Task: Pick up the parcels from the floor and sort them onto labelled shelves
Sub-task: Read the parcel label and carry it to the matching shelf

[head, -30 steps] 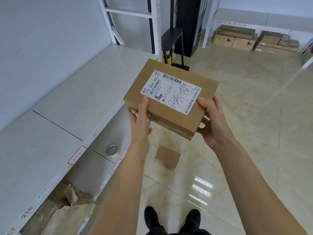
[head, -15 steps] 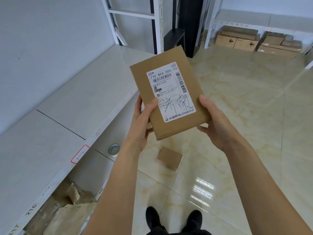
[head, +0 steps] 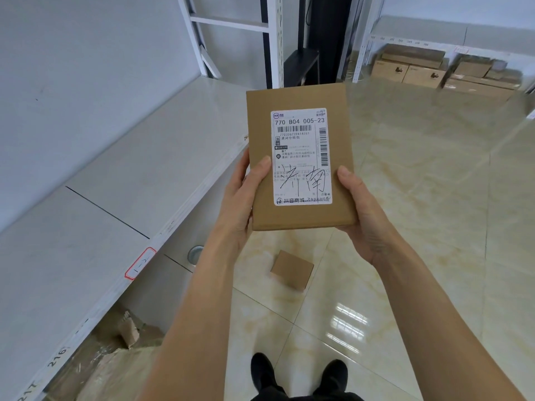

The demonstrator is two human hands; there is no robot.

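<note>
A long white metal shelf (head: pixel 121 180) runs along the left wall, with a red-bordered label tag (head: pixel 140 263) on its front edge. The left hand (head: pixel 243 204) has its grip closed on the left edge of a flat brown cardboard parcel (head: pixel 301 157) bearing a white shipping label (head: pixel 301 156), held upright above the floor. The right hand (head: pixel 362 215) grips the parcel's right edge and lower corner. Below, a small brown cardboard box (head: pixel 291 270) lies on the glossy beige tiled floor (head: pixel 419 198).

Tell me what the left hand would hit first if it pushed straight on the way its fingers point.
Probably nothing new: the left hand already grips the labelled parcel; depth is unclear.
</note>
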